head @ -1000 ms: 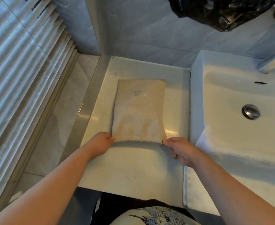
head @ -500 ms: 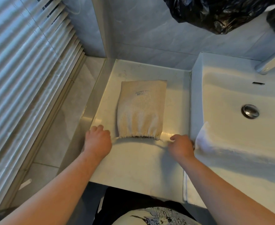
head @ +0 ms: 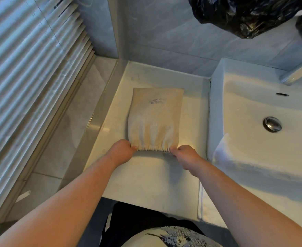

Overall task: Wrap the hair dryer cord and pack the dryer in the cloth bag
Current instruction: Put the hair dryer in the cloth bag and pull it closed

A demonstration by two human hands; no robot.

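A beige cloth bag point(head: 155, 118) with small blue print lies flat on the white counter point(head: 146, 177), its mouth toward me and gathered tight into pleats. My left hand point(head: 122, 151) pinches the left end of the gathered mouth. At the right end, my right hand point(head: 185, 155) is closed on it too. The bag looks slightly filled; the hair dryer and its cord are hidden from view.
A white basin point(head: 264, 139) with a metal drain point(head: 272, 124) sits to the right, a white towel point(head: 221, 154) draped over its near corner. A black plastic bag point(head: 244, 13) hangs above. Slatted blinds point(head: 22, 68) stand at the left beyond the counter's edge.
My hands moved outward along the counter and the bag's mouth drew shut into pleats; they have now come back in and grip the two ends of the gathered mouth.
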